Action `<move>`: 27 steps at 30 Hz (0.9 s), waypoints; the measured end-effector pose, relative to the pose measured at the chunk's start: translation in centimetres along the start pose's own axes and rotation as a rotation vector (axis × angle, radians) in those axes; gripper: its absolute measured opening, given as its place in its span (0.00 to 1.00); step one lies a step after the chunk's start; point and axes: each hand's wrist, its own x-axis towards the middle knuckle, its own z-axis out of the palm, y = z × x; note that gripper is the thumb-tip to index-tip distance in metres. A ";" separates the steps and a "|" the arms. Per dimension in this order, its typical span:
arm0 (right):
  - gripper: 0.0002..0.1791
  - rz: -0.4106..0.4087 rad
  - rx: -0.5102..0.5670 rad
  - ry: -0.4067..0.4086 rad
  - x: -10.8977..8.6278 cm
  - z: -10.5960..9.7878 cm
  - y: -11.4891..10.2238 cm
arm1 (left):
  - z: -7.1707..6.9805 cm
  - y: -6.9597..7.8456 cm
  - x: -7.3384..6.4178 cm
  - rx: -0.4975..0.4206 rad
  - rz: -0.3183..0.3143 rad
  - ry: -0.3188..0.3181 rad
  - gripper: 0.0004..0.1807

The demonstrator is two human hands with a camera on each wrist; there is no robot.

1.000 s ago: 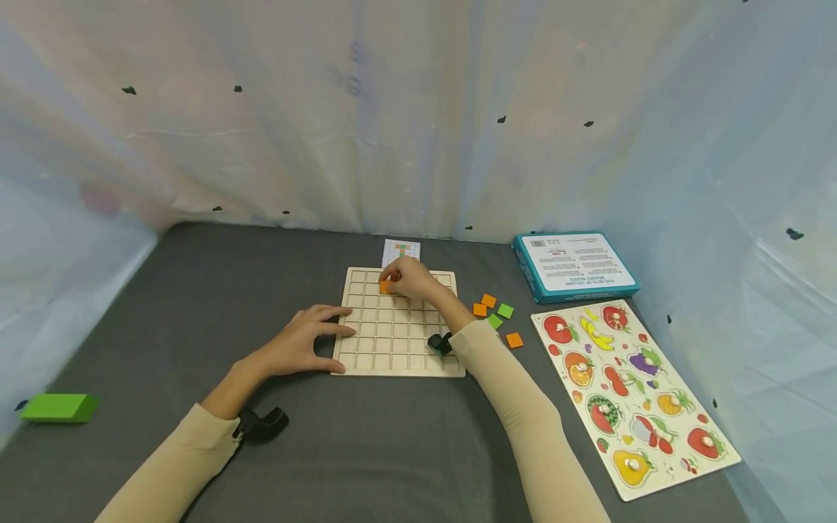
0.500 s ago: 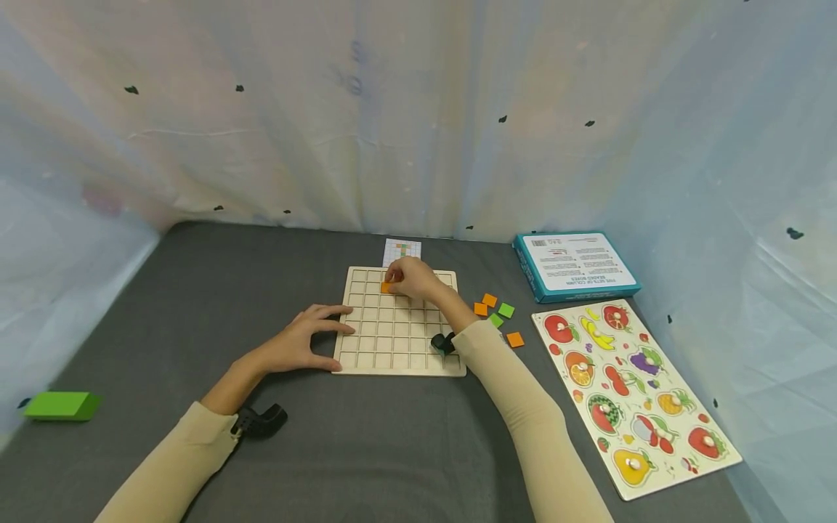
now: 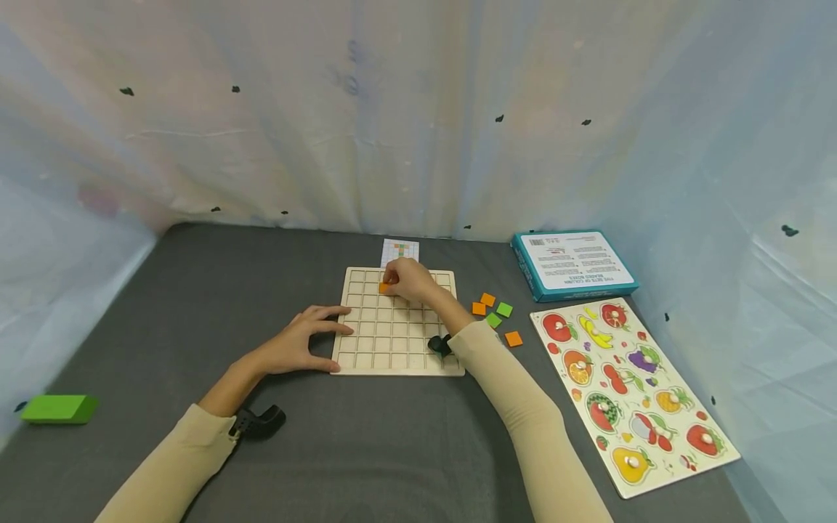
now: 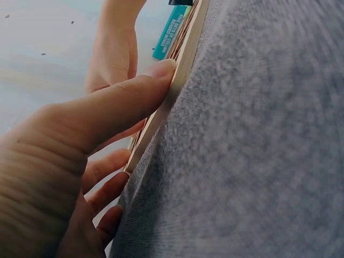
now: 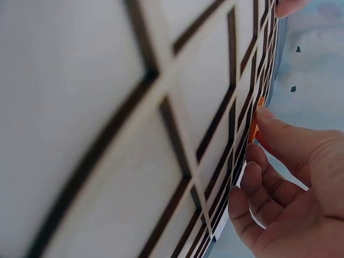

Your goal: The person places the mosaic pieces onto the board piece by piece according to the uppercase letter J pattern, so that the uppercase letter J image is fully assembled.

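A pale wooden board (image 3: 400, 341) with a grid of square recesses lies in the middle of the table. My right hand (image 3: 410, 279) is over its far rows, thumb and fingertips pinching a small orange square tile (image 3: 383, 288) at one of the cells. The right wrist view shows the thumb (image 5: 282, 137) pressed on this tile edge-on, close to the grid. At the board's left side my left hand (image 3: 302, 340) rests with fingers spread, the thumb (image 4: 145, 83) on the near corner's rim and fingertips along the left edge.
Loose orange tiles (image 3: 513, 339) and green tiles (image 3: 504, 309) lie right of the board. A patterned card (image 3: 409, 249) sits behind it. Farther right are a teal box (image 3: 578, 265) and a fruit puzzle board (image 3: 628, 436). A green block (image 3: 59, 409) lies far left.
The right hand's fingers have shifted slightly to the right while staying at the orange tile. The left hand and the board have stayed put.
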 end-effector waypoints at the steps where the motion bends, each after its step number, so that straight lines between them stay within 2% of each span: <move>1: 0.07 -0.001 -0.003 0.002 0.1 0.1 0.0 | 0.0 0.0 0.0 0.000 0.000 -0.001 0.34; 6: 0.09 -0.006 0.020 0.008 -0.2 0.0 -0.1 | 0.0 0.1 -0.1 0.002 0.001 0.002 0.35; 11: 0.14 -0.006 0.123 0.017 -2.0 -1.5 0.9 | 0.1 0.0 0.0 0.000 0.006 -0.002 0.35; 15: 0.15 -0.001 0.169 0.046 -4.7 -4.0 3.0 | 0.2 -0.2 0.0 -0.003 0.018 0.000 0.35; 20: 0.14 0.050 0.133 0.071 -8.5 -7.3 6.8 | 0.2 -0.3 -0.1 0.001 0.014 0.003 0.35; 24: 0.15 0.109 0.092 0.038 -10.8 -8.6 9.8 | 0.2 -0.2 0.0 0.001 0.005 0.001 0.35; 27: 0.15 0.118 0.080 0.001 -11.9 -8.9 11.2 | 0.2 -0.2 0.1 0.006 0.005 0.000 0.35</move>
